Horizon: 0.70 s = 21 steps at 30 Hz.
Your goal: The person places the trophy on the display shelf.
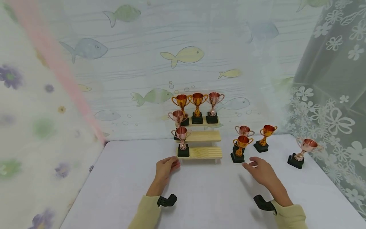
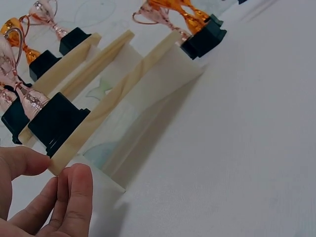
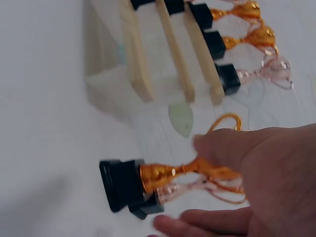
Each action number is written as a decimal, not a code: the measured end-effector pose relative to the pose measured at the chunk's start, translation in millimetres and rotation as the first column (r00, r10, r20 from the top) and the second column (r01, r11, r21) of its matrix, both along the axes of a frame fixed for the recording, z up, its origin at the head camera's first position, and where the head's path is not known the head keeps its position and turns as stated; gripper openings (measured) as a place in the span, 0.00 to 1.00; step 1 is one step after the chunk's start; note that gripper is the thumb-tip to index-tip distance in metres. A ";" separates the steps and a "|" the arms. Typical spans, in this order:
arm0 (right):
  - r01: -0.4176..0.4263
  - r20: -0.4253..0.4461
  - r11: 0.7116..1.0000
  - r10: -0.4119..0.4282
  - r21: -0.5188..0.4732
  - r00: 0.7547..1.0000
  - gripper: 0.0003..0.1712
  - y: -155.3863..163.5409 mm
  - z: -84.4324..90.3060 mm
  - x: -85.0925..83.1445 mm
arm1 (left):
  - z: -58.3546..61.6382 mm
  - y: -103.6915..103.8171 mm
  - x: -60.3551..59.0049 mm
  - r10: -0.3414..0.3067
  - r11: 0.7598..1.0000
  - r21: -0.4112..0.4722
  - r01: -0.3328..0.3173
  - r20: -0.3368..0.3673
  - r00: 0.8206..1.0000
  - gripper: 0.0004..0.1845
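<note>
At the stepped wooden stand (image 1: 201,152), the left hand (image 1: 166,168) touches its corner with relaxed grip; right hand (image 1: 261,171) hovers open.

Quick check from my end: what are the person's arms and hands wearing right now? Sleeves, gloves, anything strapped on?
Both hands, left hand and right hand, are bare, no gloves. Pale yellow sleeves end at the wrists. A small black mount is strapped at each wrist; no cables or markings visible.

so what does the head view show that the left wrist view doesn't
Only the head view shows both hands, left hand and right hand, and the lone trophy off to the right on the table.
Only the left wrist view shows the fingertips touching the stand's corner.
Both show the wooden stepped stand and the trophy on its lowest step.
</note>
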State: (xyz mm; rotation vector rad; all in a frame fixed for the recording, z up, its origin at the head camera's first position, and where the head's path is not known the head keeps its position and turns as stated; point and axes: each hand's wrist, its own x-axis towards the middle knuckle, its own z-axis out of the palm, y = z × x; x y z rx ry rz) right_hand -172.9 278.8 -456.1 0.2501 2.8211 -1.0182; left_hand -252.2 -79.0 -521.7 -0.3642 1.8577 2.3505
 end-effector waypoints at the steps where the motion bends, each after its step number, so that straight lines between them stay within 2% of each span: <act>1: 0.018 -0.012 1.000 -0.018 -0.011 1.000 0.41 3.2 -0.5 -1.7 | -0.2 0.4 -0.2 0.007 1.000 0.006 -0.007 0.008 1.000 0.21; 6: 0.075 -0.148 0.989 -0.094 -0.129 0.985 0.48 13.9 -8.3 -13.4 | -2.8 3.1 -1.9 0.047 0.998 0.031 -0.048 0.036 0.998 0.21; 9: 0.076 -0.263 0.973 -0.133 -0.219 0.955 0.49 16.3 -14.4 -22.1 | -3.4 4.6 -2.8 0.073 0.997 0.037 -0.074 0.025 0.997 0.19; 12: 0.059 -0.336 0.952 -0.164 -0.300 0.928 0.50 16.0 -17.5 -28.8 | -3.5 6.1 -3.0 0.093 0.995 0.035 -0.093 0.001 0.996 0.18; 15: 0.037 -0.356 0.934 -0.172 -0.355 0.919 0.49 15.0 -20.1 -34.5 | -3.9 7.1 -3.0 0.100 0.995 0.026 -0.100 -0.009 0.995 0.18; 21: 0.040 -0.331 0.903 -0.198 -0.428 0.923 0.48 14.4 -27.6 -43.1 | -8.2 7.1 -3.6 0.085 0.996 0.037 -0.084 -0.019 0.996 0.17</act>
